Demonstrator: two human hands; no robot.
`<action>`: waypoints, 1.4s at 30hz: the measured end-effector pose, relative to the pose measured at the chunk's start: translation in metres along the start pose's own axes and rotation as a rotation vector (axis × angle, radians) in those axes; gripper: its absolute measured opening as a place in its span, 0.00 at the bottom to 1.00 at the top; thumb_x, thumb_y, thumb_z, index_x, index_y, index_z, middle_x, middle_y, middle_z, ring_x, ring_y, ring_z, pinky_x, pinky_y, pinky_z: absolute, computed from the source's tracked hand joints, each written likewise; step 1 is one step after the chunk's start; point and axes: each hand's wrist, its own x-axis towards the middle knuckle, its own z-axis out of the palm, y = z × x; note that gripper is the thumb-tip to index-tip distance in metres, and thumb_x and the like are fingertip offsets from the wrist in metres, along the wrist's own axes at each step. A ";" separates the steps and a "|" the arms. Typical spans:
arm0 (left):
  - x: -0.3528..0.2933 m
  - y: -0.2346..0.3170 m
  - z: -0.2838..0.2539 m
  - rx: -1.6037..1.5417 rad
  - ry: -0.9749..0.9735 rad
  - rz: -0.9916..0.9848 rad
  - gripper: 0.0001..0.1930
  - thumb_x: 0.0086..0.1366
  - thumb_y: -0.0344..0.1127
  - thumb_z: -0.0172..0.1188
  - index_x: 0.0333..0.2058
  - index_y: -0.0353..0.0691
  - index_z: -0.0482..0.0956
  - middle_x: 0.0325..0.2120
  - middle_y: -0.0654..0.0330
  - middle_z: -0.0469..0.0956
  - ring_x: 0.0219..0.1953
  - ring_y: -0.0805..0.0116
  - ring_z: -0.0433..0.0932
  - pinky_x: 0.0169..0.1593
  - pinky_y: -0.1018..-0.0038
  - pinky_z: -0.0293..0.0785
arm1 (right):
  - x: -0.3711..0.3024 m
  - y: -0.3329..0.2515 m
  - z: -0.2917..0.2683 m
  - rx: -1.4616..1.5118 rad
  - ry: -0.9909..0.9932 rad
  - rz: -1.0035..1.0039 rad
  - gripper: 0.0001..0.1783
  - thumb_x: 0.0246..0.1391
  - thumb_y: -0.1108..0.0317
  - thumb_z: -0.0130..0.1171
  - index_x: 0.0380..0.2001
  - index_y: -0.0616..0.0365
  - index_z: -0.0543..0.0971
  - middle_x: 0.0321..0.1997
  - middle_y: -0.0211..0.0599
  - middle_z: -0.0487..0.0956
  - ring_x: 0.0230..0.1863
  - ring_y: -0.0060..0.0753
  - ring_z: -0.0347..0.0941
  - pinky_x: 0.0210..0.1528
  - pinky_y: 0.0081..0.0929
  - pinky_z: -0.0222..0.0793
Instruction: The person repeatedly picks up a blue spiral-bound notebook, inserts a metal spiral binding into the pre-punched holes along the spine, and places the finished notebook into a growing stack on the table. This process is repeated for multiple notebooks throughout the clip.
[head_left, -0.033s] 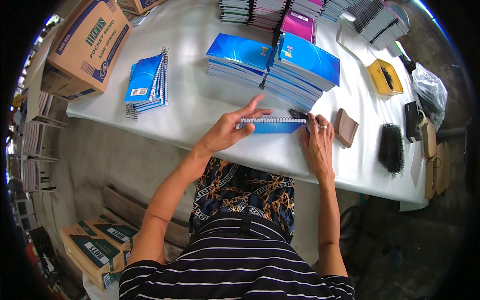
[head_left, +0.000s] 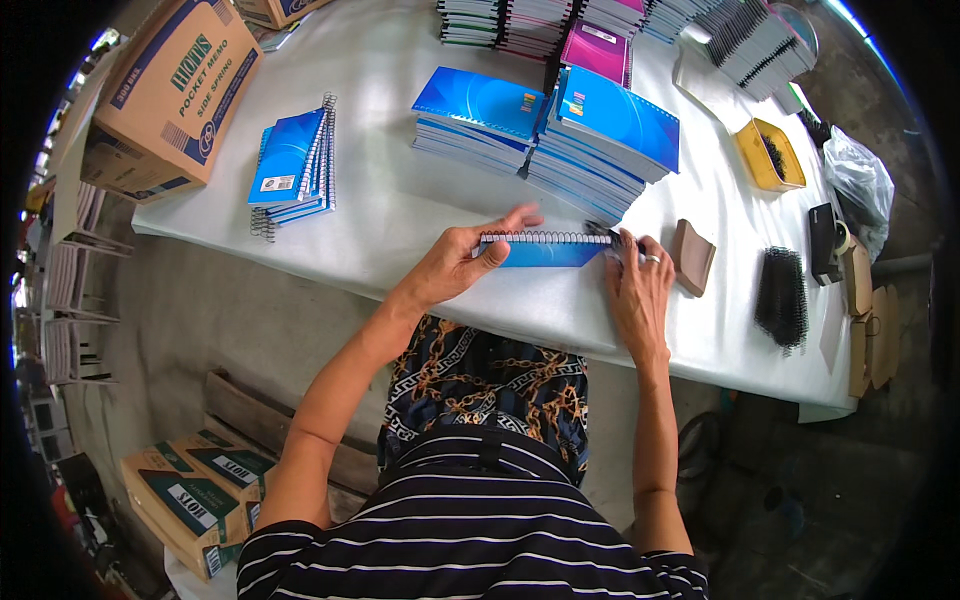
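A blue spiral notebook (head_left: 540, 254) stands tilted near the table's front edge, its wire coil running along the top. My left hand (head_left: 468, 252) grips its left end, thumb on the blue cover and fingers behind. At the coil's right end, my right hand (head_left: 640, 280), with a ring on it, has its fingers closed around a small black hand tool (head_left: 603, 234) that looks like pliers or cutters. The fingers partly hide this tool. Just beyond stand two tall stacks of blue notebooks (head_left: 620, 115). A brown block-like piece (head_left: 693, 257) lies beside my right hand.
Several blue coil-bound notebooks (head_left: 292, 150) lie at left near a large carton (head_left: 175, 100). On the right are a yellow tray (head_left: 762, 155) with small dark bits, a bundle of black coils (head_left: 782, 295), a tape dispenser (head_left: 826, 243) and a plastic bag (head_left: 858, 185). Magenta notebooks (head_left: 598, 50) sit behind.
My right hand has shifted slightly right, and the black tool now sits at the coil's end by its fingers. My left fingers have lowered toward the coil.
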 end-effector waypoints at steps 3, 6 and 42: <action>-0.002 -0.007 0.007 0.086 0.060 0.077 0.32 0.66 0.52 0.55 0.64 0.41 0.64 0.63 0.54 0.66 0.66 0.59 0.63 0.67 0.65 0.58 | -0.013 -0.010 -0.020 0.175 0.052 0.353 0.24 0.59 0.69 0.56 0.59 0.58 0.69 0.49 0.52 0.69 0.51 0.50 0.68 0.53 0.45 0.65; -0.002 0.000 0.012 0.126 0.125 0.028 0.30 0.67 0.49 0.55 0.63 0.41 0.66 0.62 0.55 0.68 0.64 0.59 0.66 0.65 0.67 0.62 | -0.024 -0.047 -0.050 0.324 0.175 0.117 0.23 0.53 0.66 0.62 0.53 0.57 0.75 0.44 0.45 0.73 0.45 0.46 0.69 0.45 0.41 0.66; -0.054 0.128 -0.189 0.869 0.765 0.449 0.30 0.68 0.52 0.53 0.61 0.38 0.69 0.54 0.57 0.76 0.58 0.67 0.71 0.60 0.71 0.68 | 0.069 -0.123 -0.029 0.690 -0.034 -0.254 0.20 0.57 0.64 0.61 0.52 0.59 0.74 0.52 0.49 0.73 0.52 0.50 0.71 0.56 0.39 0.66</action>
